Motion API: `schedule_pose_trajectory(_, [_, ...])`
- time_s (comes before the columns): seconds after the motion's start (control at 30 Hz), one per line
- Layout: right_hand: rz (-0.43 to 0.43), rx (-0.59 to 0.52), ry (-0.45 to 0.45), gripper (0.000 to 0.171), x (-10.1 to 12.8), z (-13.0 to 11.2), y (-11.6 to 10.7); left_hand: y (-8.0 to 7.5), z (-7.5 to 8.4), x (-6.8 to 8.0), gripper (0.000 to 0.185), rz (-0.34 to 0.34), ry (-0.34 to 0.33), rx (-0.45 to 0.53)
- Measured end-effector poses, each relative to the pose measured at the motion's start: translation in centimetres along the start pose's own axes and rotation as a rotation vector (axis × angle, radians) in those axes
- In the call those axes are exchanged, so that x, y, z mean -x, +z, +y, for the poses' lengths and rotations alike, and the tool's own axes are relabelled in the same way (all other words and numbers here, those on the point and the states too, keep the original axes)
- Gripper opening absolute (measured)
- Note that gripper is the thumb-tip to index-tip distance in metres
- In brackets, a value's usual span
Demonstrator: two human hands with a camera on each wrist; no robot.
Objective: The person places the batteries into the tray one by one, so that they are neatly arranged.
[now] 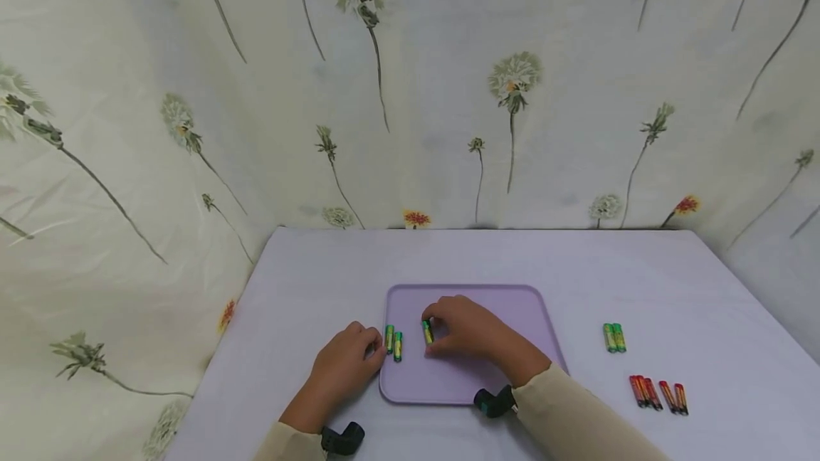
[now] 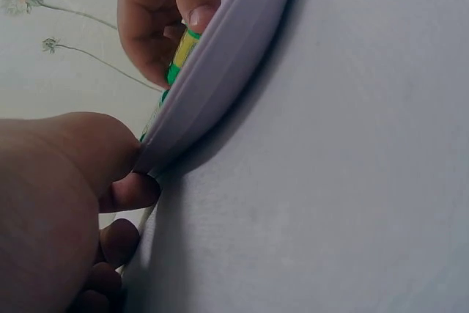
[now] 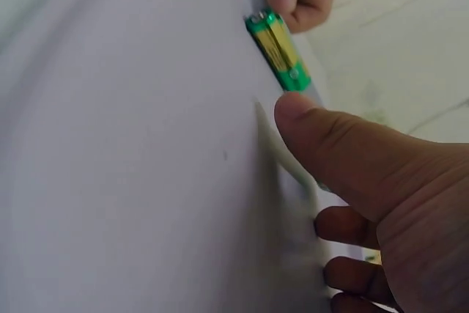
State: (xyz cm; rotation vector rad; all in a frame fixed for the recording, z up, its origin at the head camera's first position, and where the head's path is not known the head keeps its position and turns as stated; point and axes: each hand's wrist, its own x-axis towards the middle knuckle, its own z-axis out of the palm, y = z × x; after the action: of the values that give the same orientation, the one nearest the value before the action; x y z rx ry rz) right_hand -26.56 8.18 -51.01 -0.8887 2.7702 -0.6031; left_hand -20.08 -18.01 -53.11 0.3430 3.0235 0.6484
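Note:
A lilac tray [image 1: 461, 390] lies on the table with two green-and-yellow batteries [image 1: 398, 347] standing side by side in direction, slightly staggered, along its left side. My left hand [image 1: 349, 361] is at the tray's left rim, thumb and a curled finger pinching the edge in the left wrist view. Over the tray's left half, my right hand [image 1: 468, 329] holds another green battery [image 1: 428, 332] between thumb and fingers. The left wrist view also shows that held battery [image 2: 183, 56] near the rim. From the right wrist, the two tray batteries [image 3: 278, 49] appear beyond my thumb.
Right of the tray, two green batteries [image 1: 614, 338] lie together on the white-covered table [image 1: 320, 269]. Closer to me are several red-and-black batteries [image 1: 658, 395] in two small groups. A floral curtain [image 1: 435, 91] hangs behind the table.

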Motion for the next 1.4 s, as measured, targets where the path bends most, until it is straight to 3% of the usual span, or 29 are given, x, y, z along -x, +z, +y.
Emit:
schedule_pose_trajectory(0.3, [-0.029,0.101,0.016,0.054,-1.2,-2.1,1.6,0.7,-0.4,0.5,0.013,-0.022,-0.041,0.013])
schedule_pose_trajectory(0.73, [-0.018,0.119,0.009,0.057,-1.8,-3.4,2.1,0.3,-0.3,0.6,0.012,-0.001,-0.025,0.013])
schedule_pose_trajectory(1.07, [0.007,0.158,-0.010,0.055,-1.7,-3.9,2.1,0.1,0.0,0.5,0.009,0.027,0.032,0.008])
schedule_pose_trajectory(1.4, [-0.014,0.152,-0.009,0.058,-1.8,-3.9,2.0,0.5,-0.4,-0.1,0.011,0.018,0.011,-0.003])
